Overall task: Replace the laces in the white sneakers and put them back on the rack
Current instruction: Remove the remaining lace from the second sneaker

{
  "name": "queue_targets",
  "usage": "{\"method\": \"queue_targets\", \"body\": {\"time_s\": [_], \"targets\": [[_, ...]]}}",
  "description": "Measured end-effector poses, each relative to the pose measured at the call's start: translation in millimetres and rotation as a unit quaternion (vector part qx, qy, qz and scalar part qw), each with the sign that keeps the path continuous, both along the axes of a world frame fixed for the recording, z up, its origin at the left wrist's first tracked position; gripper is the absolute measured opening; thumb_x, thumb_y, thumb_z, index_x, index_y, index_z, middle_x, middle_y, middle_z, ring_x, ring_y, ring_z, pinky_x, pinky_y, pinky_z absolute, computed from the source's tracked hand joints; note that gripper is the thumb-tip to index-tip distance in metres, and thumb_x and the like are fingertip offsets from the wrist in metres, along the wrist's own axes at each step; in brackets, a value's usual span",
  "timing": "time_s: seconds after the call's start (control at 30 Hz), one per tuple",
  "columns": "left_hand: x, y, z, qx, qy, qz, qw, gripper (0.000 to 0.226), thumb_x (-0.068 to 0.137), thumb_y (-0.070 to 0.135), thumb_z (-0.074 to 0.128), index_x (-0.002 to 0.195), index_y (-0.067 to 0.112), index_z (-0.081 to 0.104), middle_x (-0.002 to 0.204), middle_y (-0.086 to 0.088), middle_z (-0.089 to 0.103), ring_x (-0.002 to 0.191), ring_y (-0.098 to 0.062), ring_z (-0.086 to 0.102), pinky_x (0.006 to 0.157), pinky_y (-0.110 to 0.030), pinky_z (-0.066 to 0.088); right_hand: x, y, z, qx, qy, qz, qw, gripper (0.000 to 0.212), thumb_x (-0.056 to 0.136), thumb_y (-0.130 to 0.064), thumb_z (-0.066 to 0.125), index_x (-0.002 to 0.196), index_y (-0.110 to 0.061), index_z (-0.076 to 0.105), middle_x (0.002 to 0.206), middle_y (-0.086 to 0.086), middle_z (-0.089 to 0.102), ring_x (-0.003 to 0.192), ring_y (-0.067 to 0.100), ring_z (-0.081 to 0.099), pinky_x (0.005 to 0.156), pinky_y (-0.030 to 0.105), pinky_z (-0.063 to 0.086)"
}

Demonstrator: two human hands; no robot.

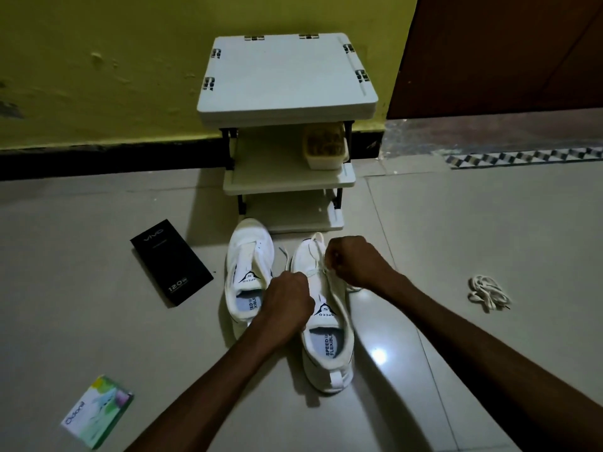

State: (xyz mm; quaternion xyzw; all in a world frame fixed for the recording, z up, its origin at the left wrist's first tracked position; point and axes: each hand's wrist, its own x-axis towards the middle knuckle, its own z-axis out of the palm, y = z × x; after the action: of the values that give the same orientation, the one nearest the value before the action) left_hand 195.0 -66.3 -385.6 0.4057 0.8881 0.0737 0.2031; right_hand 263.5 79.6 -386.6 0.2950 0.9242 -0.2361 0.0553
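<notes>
Over the sneaker (326, 346), lace (315, 271) runs between pinching fingers (331, 256).

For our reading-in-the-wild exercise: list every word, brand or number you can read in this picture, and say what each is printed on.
"vivo": black box on the floor.
"120W": same box.
"Odonil": green box; its small print is unreadable.
"SPEED FLEXIBLE": insole of the sneaker being laced.
"SPEED": tongue label on each sneaker, upside down.
"EED", "XIBLE": insole of the other sneaker, partly hidden by the left hand.

White sneakers (328, 324) side by side, half-laced.
</notes>
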Motion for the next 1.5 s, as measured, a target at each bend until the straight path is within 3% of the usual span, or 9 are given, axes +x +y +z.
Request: {"method": "queue_targets", "body": {"time_s": [0.27, 0.5, 0.6, 0.7, 0.83, 0.93, 1.1, 1.23, 1.5], "targets": [[-0.6, 0.1, -1.1, 0.028, -0.016, 0.007, 0.999, 0.019, 0.089, 0.018, 0.059, 0.103, 0.005, 0.063, 0.106, -0.016, 0.066, 0.1, -0.031, 0.062, 0.081, -0.036, 0.049, -21.6, -27.7, -7.6, 0.249, -0.014, 0.185, 0.951, 0.017, 0.089, -0.02, 0.06, 0.103, -0.01, 0.064, 0.108, 0.01, 0.063, 0.105, 0.03, 0.053, 0.074, 0.034, 0.035], [-1.6, -1.6, -2.1, 0.041, -0.024, 0.021, 0.999, 0.023, 0.09, 0.021, 0.062, 0.107, 0.004, 0.064, 0.11, -0.016, 0.065, 0.102, -0.031, 0.063, 0.087, -0.037, 0.052, -24.4, -21.5, 5.6, 0.374, -0.107, 0.291, 0.874, 0.037, 0.096, -0.029, 0.05, 0.128, -0.012, 0.053, 0.131, 0.011, 0.054, 0.126, 0.032, 0.041, 0.099, 0.042, 0.036], [-1.9, -2.0, -1.4, 0.038, -0.015, 0.02, 0.999, 0.023, 0.089, 0.016, 0.062, 0.107, 0.003, 0.062, 0.112, -0.016, 0.063, 0.106, -0.033, 0.061, 0.083, -0.036, 0.048, -31.4, -2.9, 33.7, 0.38, -0.014, 0.216, 0.9, 0.038, 0.093, -0.026, 0.051, 0.128, -0.012, 0.049, 0.129, 0.011, 0.052, 0.122, 0.03, 0.042, 0.1, 0.044, 0.036], [-1.5, -1.9, -1.4, 0.029, -0.015, 0.021, 0.999, 0.018, 0.088, 0.013, 0.059, 0.104, 0.004, 0.062, 0.112, -0.016, 0.063, 0.105, -0.033, 0.061, 0.075, -0.032, 0.043, -35.5, 27.6, 78.1, 0.331, 0.216, 0.02, 0.918, 0.022, 0.083, -0.013, 0.057, 0.106, -0.013, 0.055, 0.107, 0.01, 0.059, 0.097, 0.028, 0.047, 0.081, 0.04, 0.042], [-0.5, -0.5, 0.7, 0.015, -0.015, 0.022, 1.0, 0.023, 0.087, 0.013, 0.059, 0.108, 0.004, 0.062, 0.116, -0.018, 0.063, 0.108, -0.033, 0.06, 0.08, -0.033, 0.046, -32.9, 31.8, 79.1, 0.095, 0.382, -0.103, 0.913, 0.019, 0.081, 0.005, 0.046, 0.084, -0.014, 0.049, 0.085, 0.004, 0.051, 0.08, 0.023, 0.049, 0.065, 0.034, 0.04], [0.0, 0.8, 2.7, 0.012, -0.017, 0.022, 1.0, 0.025, 0.088, 0.014, 0.058, 0.111, 0.003, 0.061, 0.118, -0.019, 0.061, 0.111, -0.034, 0.058, 0.083, -0.033, 0.045, -26.5, 14.7, 46.0, -0.076, 0.281, -0.086, 0.953, 0.013, 0.09, 0.003, 0.049, 0.087, -0.008, 0.055, 0.09, 0.009, 0.061, 0.083, 0.021, 0.059, 0.072, 0.033, 0.05], [0.5, -0.9, 4.6, 0.021, -0.023, 0.028, 0.999, 0.024, 0.09, 0.016, 0.058, 0.11, 0.003, 0.06, 0.118, -0.018, 0.059, 0.109, -0.032, 0.058, 0.08, -0.031, 0.043, -13.4, -10.4, 8.0, 0.099, 0.006, 0.068, 0.993, 0.019, 0.086, -0.004, 0.054, 0.1, -0.014, 0.062, 0.103, 0.01, 0.063, 0.092, 0.031, 0.063, 0.07, 0.034, 0.048], [0.2, -1.3, 2.5, 0.038, -0.028, 0.029, 0.998, 0.022, 0.091, 0.018, 0.059, 0.108, 0.004, 0.062, 0.114, -0.016, 0.062, 0.104, -0.03, 0.06, 0.077, -0.03, 0.044, -13.6, -22.4, -3.7, 0.149, -0.017, 0.135, 0.979, 0.022, 0.088, -0.022, 0.064, 0.107, -0.012, 0.065, 0.11, 0.008, 0.061, 0.099, 0.027, 0.061, 0.081, 0.039, 0.054], [0.1, -4.7, 0.4, 0.063, -0.064, 0.047, 0.995, 0.025, 0.087, 0.022, 0.062, 0.107, 0.008, 0.062, 0.105, -0.014, 0.065, 0.1, -0.029, 0.062, 0.085, -0.036, 0.051, -18.8, -21.6, -8.7, 0.22, -0.059, 0.192, 0.955, 0.03, 0.091, -0.017, 0.06, 0.12, -0.009, 0.058, 0.125, 0.011, 0.056, 0.116, 0.027, 0.051, 0.089, 0.036, 0.045]]}}
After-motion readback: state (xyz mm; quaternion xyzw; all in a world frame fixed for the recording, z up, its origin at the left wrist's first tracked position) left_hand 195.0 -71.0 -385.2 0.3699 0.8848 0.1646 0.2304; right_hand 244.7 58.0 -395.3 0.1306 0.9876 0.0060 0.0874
